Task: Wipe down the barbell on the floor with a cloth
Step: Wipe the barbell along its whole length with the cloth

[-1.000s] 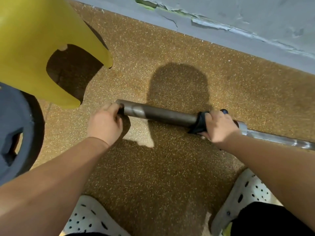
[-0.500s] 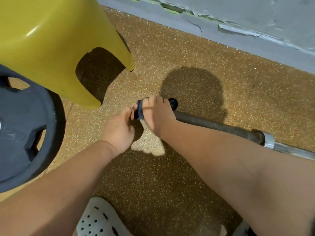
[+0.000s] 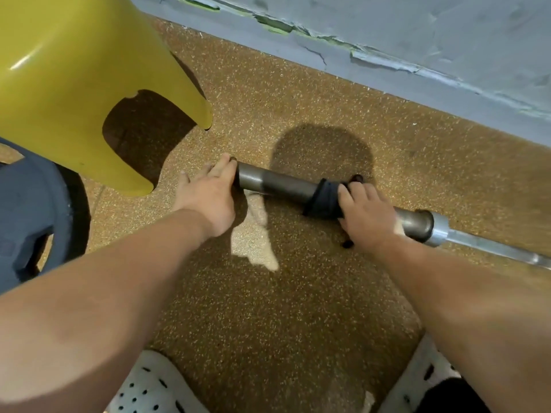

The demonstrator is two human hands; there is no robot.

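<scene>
Head view: right hand [image 3: 365, 214] grips dark cloth [image 3: 323, 198] wrapped round barbell [image 3: 280, 184]; left hand [image 3: 208, 193], fingers loose, cups bar's end w/ floor [image 3: 298, 308] below.

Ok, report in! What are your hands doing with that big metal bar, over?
Left hand steadying the end of the barbell. Right hand shut on the dark cloth, wrapped round the sleeve. Yellow stool and weight plate nearby, not blocking.

bare floor [image 3: 298, 308] near side of barbell [image 3: 277, 184], yellow stool [image 3: 74, 93] and weight plate [image 3: 26, 216] crowding the left, wall [image 3: 417, 40] beyond
</scene>
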